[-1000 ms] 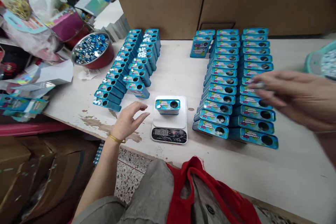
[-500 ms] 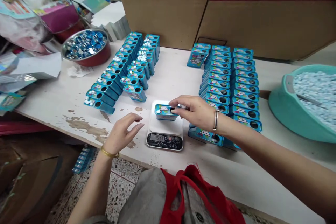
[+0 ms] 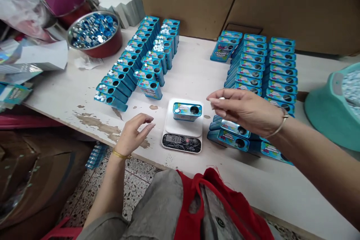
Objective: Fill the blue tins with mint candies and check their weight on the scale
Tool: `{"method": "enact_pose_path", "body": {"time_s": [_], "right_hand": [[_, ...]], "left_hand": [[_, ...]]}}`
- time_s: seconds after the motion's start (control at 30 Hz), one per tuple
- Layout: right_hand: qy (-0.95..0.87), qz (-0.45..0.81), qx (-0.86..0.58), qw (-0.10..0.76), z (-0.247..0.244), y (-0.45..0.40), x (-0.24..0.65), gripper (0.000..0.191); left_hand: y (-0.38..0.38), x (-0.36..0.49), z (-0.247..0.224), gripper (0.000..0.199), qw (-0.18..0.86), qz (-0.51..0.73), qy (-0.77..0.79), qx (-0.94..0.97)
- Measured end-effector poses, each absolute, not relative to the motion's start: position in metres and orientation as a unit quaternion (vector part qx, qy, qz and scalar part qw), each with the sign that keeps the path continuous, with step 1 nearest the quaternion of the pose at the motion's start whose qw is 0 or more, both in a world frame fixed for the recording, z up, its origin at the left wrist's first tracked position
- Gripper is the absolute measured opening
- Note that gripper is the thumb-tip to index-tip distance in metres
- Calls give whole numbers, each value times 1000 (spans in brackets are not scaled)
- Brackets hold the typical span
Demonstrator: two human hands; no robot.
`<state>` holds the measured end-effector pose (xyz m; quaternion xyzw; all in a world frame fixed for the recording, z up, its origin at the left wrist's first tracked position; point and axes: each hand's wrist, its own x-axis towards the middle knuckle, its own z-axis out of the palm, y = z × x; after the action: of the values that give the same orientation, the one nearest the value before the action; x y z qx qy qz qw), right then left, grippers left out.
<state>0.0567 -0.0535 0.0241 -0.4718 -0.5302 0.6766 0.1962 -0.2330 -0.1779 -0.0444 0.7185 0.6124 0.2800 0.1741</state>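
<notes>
A blue candy tin (image 3: 184,114) rests on the white digital scale (image 3: 182,129), its round hole uncovered and one white candy on its lid. To the right of the scale, above the tabletop, my right hand (image 3: 242,108) has its fingers pinched together, with a small white candy (image 3: 222,98) showing between them. My left hand (image 3: 136,133) hovers left of the scale, thumb and fingers apart, holding nothing. Close to the right hand stand rows of blue tins (image 3: 253,67) with open holes; some are hidden behind the hand and forearm.
Further left are two rows of tins (image 3: 132,54), several topped with white candies. A red-sided metal bowl (image 3: 109,43) holds blue and silver caps. At the right edge stands a turquoise basin (image 3: 323,112) of pale candies. Large cardboard boxes (image 3: 191,0) line the back.
My right hand has drawn back from the tin's hole to the right, with a white candy in its fingers. The left hand stays beside the scale. The camera view has shifted downward.
</notes>
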Motion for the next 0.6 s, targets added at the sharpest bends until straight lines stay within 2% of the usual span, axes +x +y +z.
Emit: {"method": "enact_pose_path", "body": {"time_s": [0.17,0.6], "right_hand": [[-452,715,-498,190,21,-58,75,25],[-601,655,-444,116,31,-60,40,23]], "left_hand": [[-182,-234,-50,16,183,283,625,704],[-185,-230,-54,14,198,293,621,699]]}}
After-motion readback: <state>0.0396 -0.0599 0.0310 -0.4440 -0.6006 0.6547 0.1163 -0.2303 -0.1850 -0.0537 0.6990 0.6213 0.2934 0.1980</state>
